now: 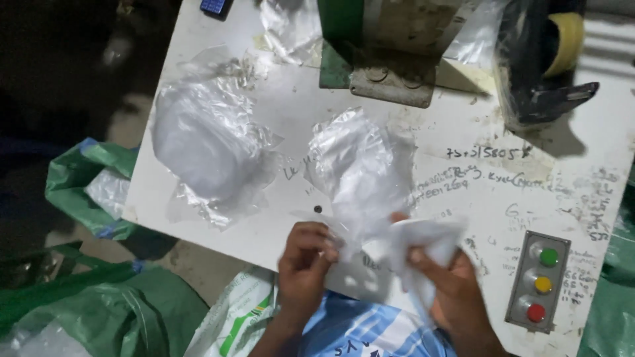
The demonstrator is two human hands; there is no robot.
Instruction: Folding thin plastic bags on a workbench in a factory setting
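At the tabletop's [463, 192] near edge, a clear plastic bag [360, 172] was pinched by the left hand [304, 261] while white cloth [423, 244] was clutched in the right hand [446, 284]; the bag mouth would best be held taut.

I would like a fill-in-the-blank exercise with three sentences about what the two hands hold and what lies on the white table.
1. The left hand pinches a clear crumpled ____ bag.
2. The right hand grips a ____ folded cloth piece.
3. On the grey button panel of the scribbled white table, the lowest round button is ____.

Missing words: plastic; white; red
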